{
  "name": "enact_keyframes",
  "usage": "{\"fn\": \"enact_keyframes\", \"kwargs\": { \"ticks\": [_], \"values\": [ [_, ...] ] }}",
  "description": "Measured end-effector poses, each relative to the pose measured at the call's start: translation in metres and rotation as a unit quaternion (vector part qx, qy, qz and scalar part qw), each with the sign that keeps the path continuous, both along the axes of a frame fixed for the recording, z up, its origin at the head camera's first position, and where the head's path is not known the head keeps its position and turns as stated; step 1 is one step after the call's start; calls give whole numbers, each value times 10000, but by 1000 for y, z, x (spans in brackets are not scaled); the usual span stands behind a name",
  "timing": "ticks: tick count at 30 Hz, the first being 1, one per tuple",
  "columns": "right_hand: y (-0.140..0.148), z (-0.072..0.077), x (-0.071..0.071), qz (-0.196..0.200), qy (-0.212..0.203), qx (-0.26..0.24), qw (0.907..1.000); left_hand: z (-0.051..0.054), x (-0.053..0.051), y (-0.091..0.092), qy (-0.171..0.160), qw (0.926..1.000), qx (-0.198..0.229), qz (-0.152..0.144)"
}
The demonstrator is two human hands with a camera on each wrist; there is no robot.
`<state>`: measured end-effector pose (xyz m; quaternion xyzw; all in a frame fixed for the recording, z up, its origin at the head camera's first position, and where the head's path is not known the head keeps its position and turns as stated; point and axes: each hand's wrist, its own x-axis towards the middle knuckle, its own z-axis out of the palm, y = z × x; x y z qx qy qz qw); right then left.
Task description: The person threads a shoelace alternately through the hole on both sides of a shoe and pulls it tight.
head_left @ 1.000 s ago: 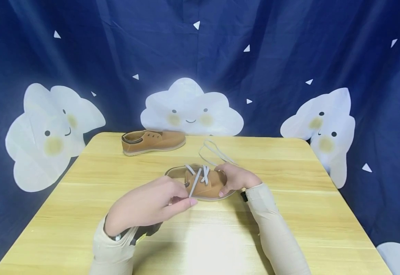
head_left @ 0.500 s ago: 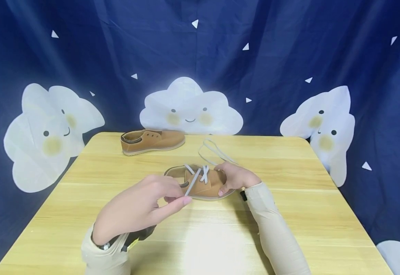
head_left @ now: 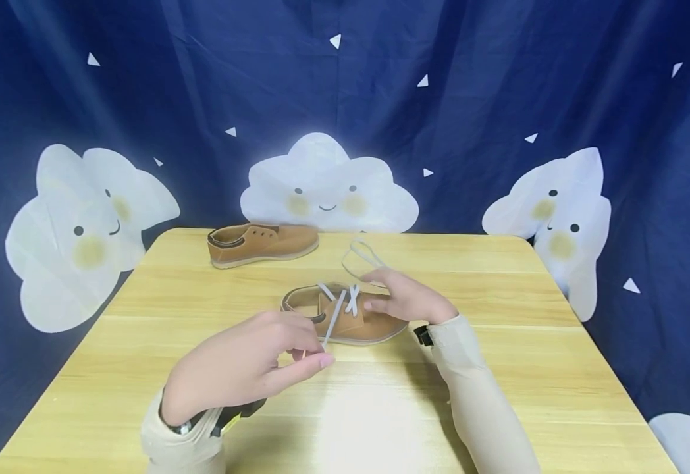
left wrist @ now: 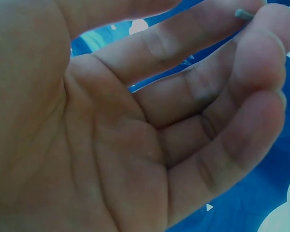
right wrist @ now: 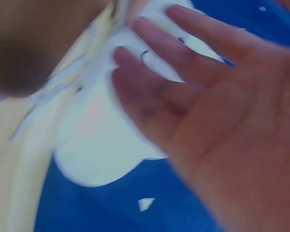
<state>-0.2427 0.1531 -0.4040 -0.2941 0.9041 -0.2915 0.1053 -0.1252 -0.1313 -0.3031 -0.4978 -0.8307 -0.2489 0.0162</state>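
Note:
A brown shoe (head_left: 371, 326) lies on its sole mid-table, toe to the right, with a pale lace (head_left: 353, 300) crossed through its eyelets. Left of centre, the left hand (head_left: 247, 362) pinches one lace end (head_left: 332, 322) in front of the shoe; the lace tip (left wrist: 243, 15) pokes out by the fingers in the left wrist view. Over the toe hovers the right hand (head_left: 410, 297), its fingers loosely extended and holding nothing. In the right wrist view that hand (right wrist: 222, 96) shows its fingers apart from the blurred shoe (right wrist: 34, 43).
Behind and to the left, a second brown shoe (head_left: 265, 245) without a lace stands near the back edge of the wooden table (head_left: 499, 395). The rest of the pale lace (head_left: 364, 242) loops on the table behind the right hand. A blue curtain hangs behind.
The right hand has let go of the shoe's toe and lifted slightly up. The left hand moved left with the lace end, then slightly back right and nearer the front edge.

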Motion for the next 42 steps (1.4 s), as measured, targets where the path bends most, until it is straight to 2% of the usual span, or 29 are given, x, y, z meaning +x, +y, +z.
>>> {"fn": "enact_keyframes", "kwargs": {
  "ticks": [2,4,8,10,12,16,19,22,25,28,30,33,36,40,42],
  "values": [
    [-9,10,7,400,506,-552,9964,0,1,1,23,10000,-30,16],
    [-19,19,15,1021,732,-1049,9865,0,0,2,34,10000,-41,18],
    [-36,32,31,2384,422,-1608,9568,0,0,3,39,9999,-93,99],
    [-40,35,38,2725,227,-1674,9472,0,0,2,-20,9998,-127,159],
    [-41,37,43,2873,85,-1728,9421,-1,0,2,-87,9996,-154,211],
    [-41,40,49,2852,-130,-1928,9388,-1,-1,0,-149,9996,-152,209],
    [-40,41,50,2774,-166,-2158,9361,-1,-4,-2,-387,9990,-7,233],
    [-39,41,50,2564,-190,-2397,9362,-2,-12,-5,-661,9960,245,542],
    [-36,42,50,2287,-302,-2640,9365,-5,-28,-6,-650,9904,484,1117],
    [-32,42,49,2027,-360,-2858,9359,-16,-50,-4,-421,9844,576,1609],
    [-30,42,49,1829,-342,-2987,9360,-26,-64,0,-320,9821,495,1789],
    [-27,41,47,1540,-281,-3198,9345,-41,-83,8,-331,9822,236,1834],
    [-27,40,44,1262,-310,-3473,9287,-55,-96,17,-515,9830,-22,1762],
    [-27,41,40,840,-368,-3714,9239,-71,-108,27,-745,9827,-367,1655],
    [-27,41,39,625,-368,-3720,9254,-78,-112,30,-840,9820,-536,1607]
  ]
}}
